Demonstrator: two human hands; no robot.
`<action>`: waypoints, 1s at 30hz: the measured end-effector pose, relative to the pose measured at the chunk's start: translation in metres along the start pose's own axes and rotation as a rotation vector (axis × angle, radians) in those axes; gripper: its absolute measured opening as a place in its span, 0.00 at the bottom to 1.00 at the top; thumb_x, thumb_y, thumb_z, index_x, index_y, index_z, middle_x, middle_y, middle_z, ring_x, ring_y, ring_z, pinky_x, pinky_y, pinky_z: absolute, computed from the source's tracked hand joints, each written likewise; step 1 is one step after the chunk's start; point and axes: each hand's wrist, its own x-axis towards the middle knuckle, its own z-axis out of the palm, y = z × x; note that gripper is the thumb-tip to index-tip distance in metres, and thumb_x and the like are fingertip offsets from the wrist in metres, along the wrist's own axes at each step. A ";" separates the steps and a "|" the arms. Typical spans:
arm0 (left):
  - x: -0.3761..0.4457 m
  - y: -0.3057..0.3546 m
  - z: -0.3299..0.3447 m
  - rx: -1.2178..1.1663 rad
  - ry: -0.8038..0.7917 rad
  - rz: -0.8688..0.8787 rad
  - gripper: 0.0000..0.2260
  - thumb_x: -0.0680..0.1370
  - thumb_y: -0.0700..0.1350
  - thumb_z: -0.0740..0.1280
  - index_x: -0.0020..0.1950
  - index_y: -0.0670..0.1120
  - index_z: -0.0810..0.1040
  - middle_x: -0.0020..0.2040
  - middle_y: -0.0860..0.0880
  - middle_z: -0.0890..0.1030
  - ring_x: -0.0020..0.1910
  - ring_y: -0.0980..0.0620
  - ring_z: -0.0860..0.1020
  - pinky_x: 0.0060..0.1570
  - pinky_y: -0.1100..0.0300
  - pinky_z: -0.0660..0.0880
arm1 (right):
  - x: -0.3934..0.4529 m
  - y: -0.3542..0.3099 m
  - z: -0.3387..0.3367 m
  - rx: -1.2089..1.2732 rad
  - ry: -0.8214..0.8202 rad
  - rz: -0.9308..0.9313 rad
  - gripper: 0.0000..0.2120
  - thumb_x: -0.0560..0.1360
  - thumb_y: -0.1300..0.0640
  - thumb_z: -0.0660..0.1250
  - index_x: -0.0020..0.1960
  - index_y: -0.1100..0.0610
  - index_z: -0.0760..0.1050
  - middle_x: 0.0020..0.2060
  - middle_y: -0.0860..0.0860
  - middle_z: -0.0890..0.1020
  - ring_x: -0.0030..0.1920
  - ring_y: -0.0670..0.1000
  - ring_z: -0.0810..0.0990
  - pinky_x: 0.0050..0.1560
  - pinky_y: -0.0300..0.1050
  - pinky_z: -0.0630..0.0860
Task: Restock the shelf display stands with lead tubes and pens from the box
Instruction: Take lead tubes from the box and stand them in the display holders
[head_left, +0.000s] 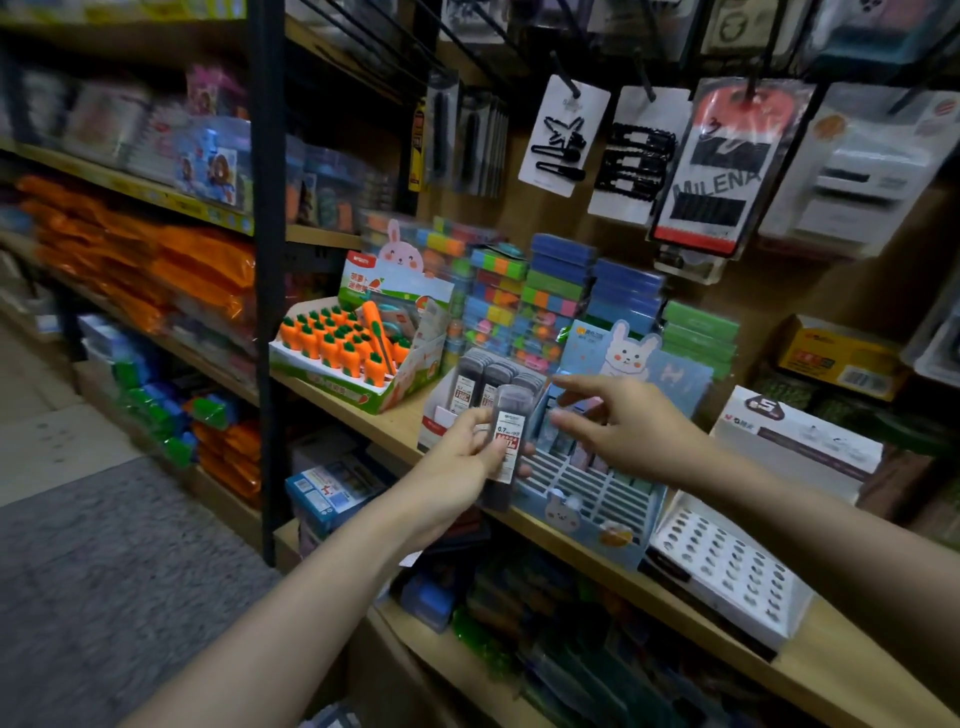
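Your left hand (470, 447) grips a lead tube (506, 439) upright, its long axis near vertical, label toward you. It sits just in front of the white display stand (441, 415) on the shelf (374, 410), where more tubes stand in rows; the open slot looks to lie just behind and slightly left of the tube. Your right hand (623, 421) hovers right of the tube, over the blue rabbit stand (597, 499), fingers loosely spread and holding nothing. The left hand is nearer, so I judge it should make the placement.
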 end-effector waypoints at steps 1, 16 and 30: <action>-0.002 0.002 -0.001 0.004 -0.003 0.011 0.11 0.83 0.39 0.56 0.63 0.49 0.69 0.48 0.50 0.84 0.46 0.53 0.83 0.47 0.54 0.80 | 0.004 -0.008 0.005 -0.003 -0.046 -0.007 0.22 0.78 0.45 0.64 0.71 0.48 0.70 0.58 0.43 0.81 0.48 0.42 0.80 0.46 0.35 0.74; 0.011 0.009 -0.065 0.451 0.404 0.020 0.18 0.79 0.49 0.67 0.67 0.47 0.70 0.62 0.50 0.73 0.56 0.54 0.74 0.51 0.60 0.74 | 0.085 -0.046 -0.009 -0.027 0.178 0.021 0.16 0.75 0.50 0.71 0.59 0.56 0.81 0.53 0.51 0.83 0.45 0.44 0.76 0.46 0.37 0.71; 0.037 -0.016 -0.071 0.416 0.359 0.046 0.21 0.76 0.45 0.71 0.68 0.47 0.71 0.63 0.47 0.77 0.59 0.49 0.78 0.60 0.48 0.76 | 0.143 -0.032 0.060 -0.098 0.216 0.051 0.15 0.74 0.50 0.72 0.56 0.56 0.82 0.48 0.53 0.85 0.44 0.50 0.80 0.44 0.44 0.78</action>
